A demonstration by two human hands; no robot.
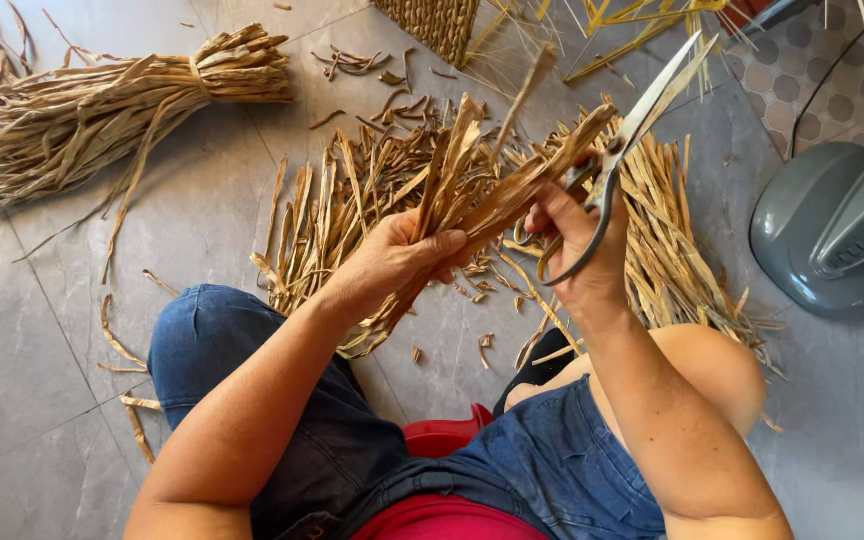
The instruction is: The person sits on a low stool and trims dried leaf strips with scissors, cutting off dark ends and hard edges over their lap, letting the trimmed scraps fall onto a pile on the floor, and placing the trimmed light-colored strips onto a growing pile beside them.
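My left hand [397, 262] grips a bunch of dried tan leaf strips [472, 190] that fans upward from my fist. My right hand [577, 240] holds a pair of large metal scissors [642, 120] by the loops, blades slightly parted and pointing up to the right, right beside the upper ends of the strips. Both hands sit close together above a loose pile of cut strips [352, 200] on the grey tiled floor.
A tied bundle of dried leaves [102, 110] lies at the upper left. A woven basket [432, 25] stands at the top centre, a grey fan base [832, 225] at the right. Scraps litter the floor; my knees in blue denim [222, 340] frame a red stool [447, 435].
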